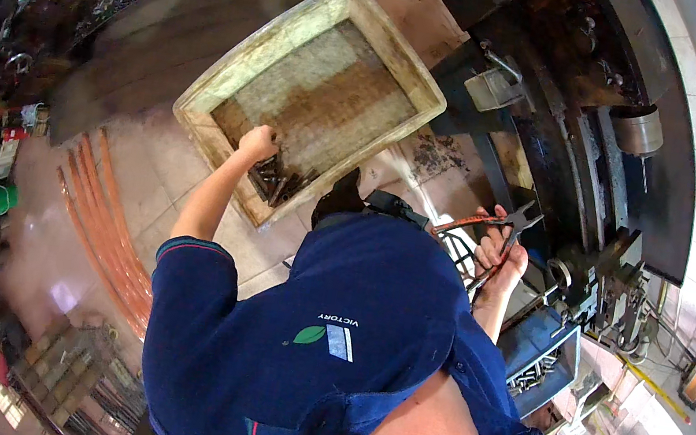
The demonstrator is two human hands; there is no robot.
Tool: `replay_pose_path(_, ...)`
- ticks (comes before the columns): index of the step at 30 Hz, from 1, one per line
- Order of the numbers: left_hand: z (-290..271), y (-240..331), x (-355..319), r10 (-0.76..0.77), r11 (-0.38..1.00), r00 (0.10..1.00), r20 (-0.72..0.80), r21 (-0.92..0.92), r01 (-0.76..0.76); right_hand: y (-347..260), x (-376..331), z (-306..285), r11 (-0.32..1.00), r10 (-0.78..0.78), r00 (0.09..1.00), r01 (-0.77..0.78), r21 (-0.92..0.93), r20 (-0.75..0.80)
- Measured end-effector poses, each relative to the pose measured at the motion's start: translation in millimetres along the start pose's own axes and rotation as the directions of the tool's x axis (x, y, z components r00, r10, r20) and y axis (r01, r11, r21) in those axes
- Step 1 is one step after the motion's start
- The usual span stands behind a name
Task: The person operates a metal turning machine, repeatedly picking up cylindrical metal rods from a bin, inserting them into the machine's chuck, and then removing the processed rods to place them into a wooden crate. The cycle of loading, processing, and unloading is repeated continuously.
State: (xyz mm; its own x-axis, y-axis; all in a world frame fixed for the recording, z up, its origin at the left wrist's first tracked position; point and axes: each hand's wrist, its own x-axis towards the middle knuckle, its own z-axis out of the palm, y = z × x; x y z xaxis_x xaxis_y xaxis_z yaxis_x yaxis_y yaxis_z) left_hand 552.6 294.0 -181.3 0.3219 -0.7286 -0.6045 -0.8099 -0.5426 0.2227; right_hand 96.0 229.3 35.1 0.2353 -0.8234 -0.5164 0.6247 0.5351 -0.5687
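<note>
My left hand [260, 143] is closed over the near left corner of a worn, cream plastic tub [255, 53]. Its fingertips are turned away, so what they hold, if anything, stays hidden. Just below that hand, a small pile of dark metal pieces [275, 182] lies in the tub's corner. On the right, beside my hip, my right hand [498, 255] grips a pair of pliers [524, 217] with orange-red handles. The handles are spread apart, and the dark jaws point up and to the right with nothing visible between them.
A dark machine [561, 96] stands along the right side. Below it sits a blue bin [547, 352] containing several metal parts. Long copper-coloured bars [103, 219] lie on the floor at left, near a rack with a green container [4, 198]. A dark sheet [153, 57] lies beyond them.
</note>
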Motion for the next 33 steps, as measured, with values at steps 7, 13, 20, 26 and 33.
replay_pose_path(7, 34, -6, 18, 0.126, 0.979, 0.992, 0.031, 0.155, -0.129, 12, -2, 5, 0.999, 0.033, 0.999, -0.032, 0.031, -0.018)
replay_pose_path(13, 16, 1, 0, 0.119, 0.992, 0.991, -0.059, 0.056, -0.115, 12, 3, 7, 0.984, 0.0, 0.999, -0.009, -0.179, -0.052)
replay_pose_path(20, -76, 65, -46, 0.019, 0.392, 0.989, -0.145, -0.909, -0.141, -1, 18, 26, 0.92, 0.046, 0.994, -0.002, -0.391, 0.104)
replay_pose_path(26, -135, 184, -85, 0.422, -0.085, 0.871, -0.253, -0.967, -0.24, 2, 27, 62, 0.633, 0.14, 0.961, 0.098, -0.768, 0.238)
replay_pose_path(33, -135, 282, -112, 0.588, 0.053, 0.77, -0.248, -0.938, -0.342, -7, 21, 54, 0.454, 0.082, 0.966, 0.182, -0.872, 0.245)
